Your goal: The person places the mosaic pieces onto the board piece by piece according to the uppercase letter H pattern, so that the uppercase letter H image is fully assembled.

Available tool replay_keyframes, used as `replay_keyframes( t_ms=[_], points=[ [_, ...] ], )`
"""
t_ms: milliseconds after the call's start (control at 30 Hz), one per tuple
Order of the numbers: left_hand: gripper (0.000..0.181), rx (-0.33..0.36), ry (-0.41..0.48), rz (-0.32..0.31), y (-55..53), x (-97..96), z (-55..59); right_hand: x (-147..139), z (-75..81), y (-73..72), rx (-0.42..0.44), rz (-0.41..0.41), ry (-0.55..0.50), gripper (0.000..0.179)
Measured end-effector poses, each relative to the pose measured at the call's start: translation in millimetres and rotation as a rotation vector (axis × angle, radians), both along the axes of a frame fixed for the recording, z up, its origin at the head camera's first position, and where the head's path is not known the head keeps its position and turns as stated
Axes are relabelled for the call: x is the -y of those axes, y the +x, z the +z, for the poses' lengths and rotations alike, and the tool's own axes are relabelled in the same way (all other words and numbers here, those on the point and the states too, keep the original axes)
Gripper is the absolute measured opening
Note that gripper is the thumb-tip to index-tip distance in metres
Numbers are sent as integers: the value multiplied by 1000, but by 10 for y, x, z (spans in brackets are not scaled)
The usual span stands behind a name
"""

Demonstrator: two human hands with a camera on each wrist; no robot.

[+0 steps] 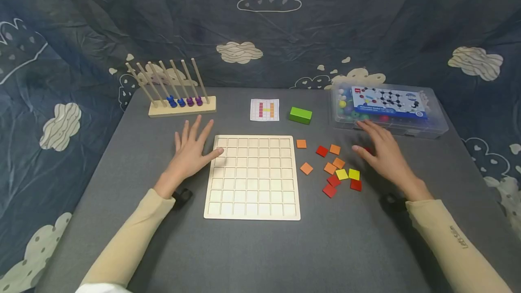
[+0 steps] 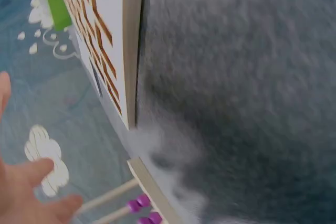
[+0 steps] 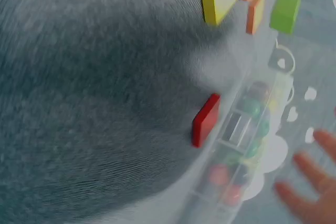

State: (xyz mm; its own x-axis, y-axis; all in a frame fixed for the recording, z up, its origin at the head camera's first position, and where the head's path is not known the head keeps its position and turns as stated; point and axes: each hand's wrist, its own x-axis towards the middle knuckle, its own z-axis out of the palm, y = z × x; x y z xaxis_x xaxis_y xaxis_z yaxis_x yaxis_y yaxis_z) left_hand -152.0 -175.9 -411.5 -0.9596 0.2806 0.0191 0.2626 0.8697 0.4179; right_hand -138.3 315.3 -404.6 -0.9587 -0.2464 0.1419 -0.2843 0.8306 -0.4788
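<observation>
L hand (image 1: 188, 157) was released, fingers splayed, thumb over the near-side corner area of the wooden grid board (image 1: 252, 177); couldn't tell if thumb touched it. Board lay btwn the hands, just beside L hand, its squares bare. R hand (image 1: 384, 155) was released too, fingers relaxed & held a bit apart, palm down. One lone red tile (image 3: 205, 120) sat beneath R hand, mostly hidden from the head cam. Other tiles lay btwn board & R hand, closer to the latter: 5 orange tiles (image 1: 306, 168), 4 more red tiles (image 1: 329, 190), 2 yellow tiles (image 1: 354, 174), some touching. Clear plastic box (image 1: 437, 125) w/ coloured balls stood just past R fingertips; contact unclear. Green block (image 1: 300, 115) & small printed card (image 1: 264, 110) sat btwn the hands, farther out than both. Peg rack (image 1: 183, 109) w/ blue & purple beads stood just beyond L fingertips.
</observation>
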Motion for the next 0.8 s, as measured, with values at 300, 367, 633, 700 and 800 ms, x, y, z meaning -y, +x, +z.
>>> replay_keyframes(
  t_ms=[300, 367, 633, 700, 800],
  points=[
    [82, 208, 305, -105, -90, 191, -105, -388, -53, -106, 298, -91, -411, 45],
    [84, 266, 328, -113, -98, 225, -134, -486, -103, -139, 347, -109, -480, 44],
    [94, 369, 292, -241, -124, 299, -207, -672, -196, -211, 465, -123, -643, 46],
    [96, 379, 273, -266, -124, 304, -220, -682, -195, -220, 476, -108, -636, 43],
    [97, 384, 243, -285, -121, 305, -243, -693, -199, -234, 491, -80, -622, 41]
  ],
)
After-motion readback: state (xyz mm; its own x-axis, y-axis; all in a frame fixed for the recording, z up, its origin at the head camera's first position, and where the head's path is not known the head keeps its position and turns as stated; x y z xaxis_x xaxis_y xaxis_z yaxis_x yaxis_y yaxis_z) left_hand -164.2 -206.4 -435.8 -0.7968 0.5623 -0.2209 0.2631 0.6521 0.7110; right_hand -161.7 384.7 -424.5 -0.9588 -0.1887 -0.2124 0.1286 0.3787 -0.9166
